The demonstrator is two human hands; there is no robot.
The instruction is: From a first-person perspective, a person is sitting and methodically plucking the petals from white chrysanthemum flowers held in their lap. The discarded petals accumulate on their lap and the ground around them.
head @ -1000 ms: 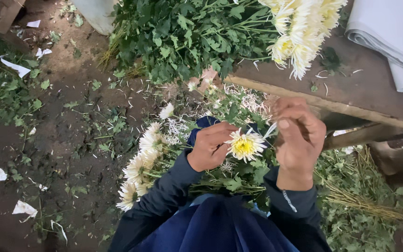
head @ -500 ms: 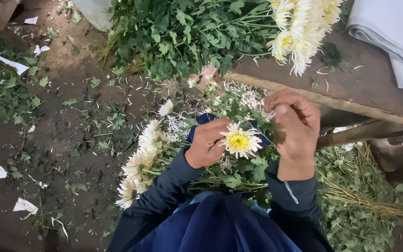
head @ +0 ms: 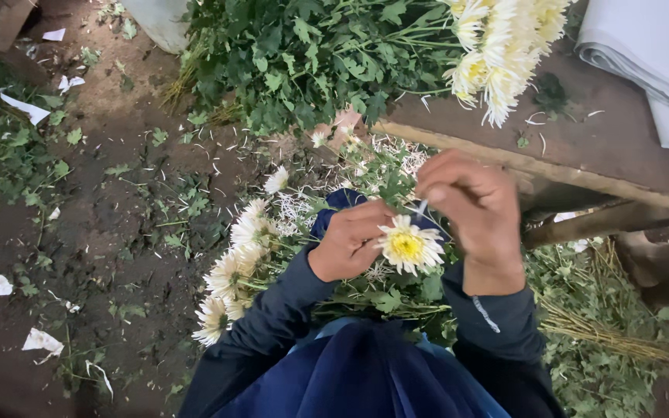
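My left hand [head: 348,241] grips the stem of a white chrysanthemum with a yellow centre [head: 408,246], its bloom facing up at me. My right hand [head: 470,209] is closed just above and to the right of the bloom, pinching a thin white petal [head: 421,209] between thumb and fingers. Several more white flowers [head: 238,267] with green leaves lie across my lap under my left forearm, their heads pointing left. Both arms wear dark blue sleeves.
A big bunch of leafy stems [head: 311,54] with white-yellow blooms [head: 497,46] lies on a wooden bench [head: 605,155] ahead. Folded white paper [head: 652,54] sits at the bench's right end. The dirt floor [head: 102,224] holds scattered leaves, petals and paper scraps.
My right hand has risen slightly and shifted left over the flower, pulling at a petal. The bloom in my left hand has tilted a little more toward me.
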